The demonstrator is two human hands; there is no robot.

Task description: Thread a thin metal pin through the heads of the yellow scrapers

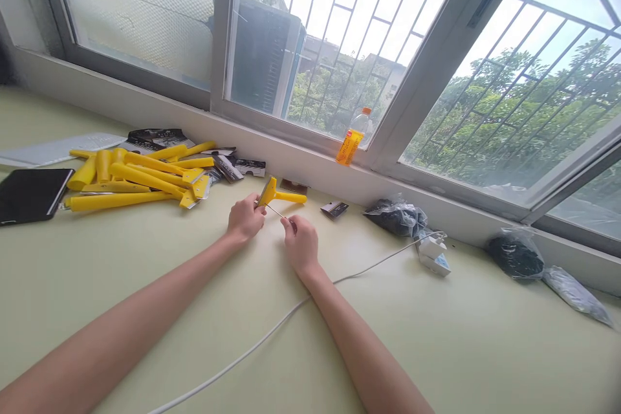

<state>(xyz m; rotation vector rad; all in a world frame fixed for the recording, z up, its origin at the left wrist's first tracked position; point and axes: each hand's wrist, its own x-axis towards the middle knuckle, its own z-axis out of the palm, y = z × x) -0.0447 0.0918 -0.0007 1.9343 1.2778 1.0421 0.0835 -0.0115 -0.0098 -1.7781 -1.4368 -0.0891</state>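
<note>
My left hand (246,217) is closed around the head of a yellow scraper (290,197), whose handle points to the right above the table. In my right hand (301,242) is a screwdriver (275,210), its handle mostly hidden by my fingers. The thin metal shaft reaches left to the scraper's head; whether the tip sits in a screw is too small to tell. Left of my hands lies a pile of several more yellow scrapers (140,174), some with metal blades showing.
Dark printed cards (160,139) lie behind the pile, and a black flat object (33,195) at far left. A white cable (252,356) passes under my right forearm to a white charger (431,247). Black bundles in plastic (398,217) and an orange-labelled bottle (353,139) stand near the window.
</note>
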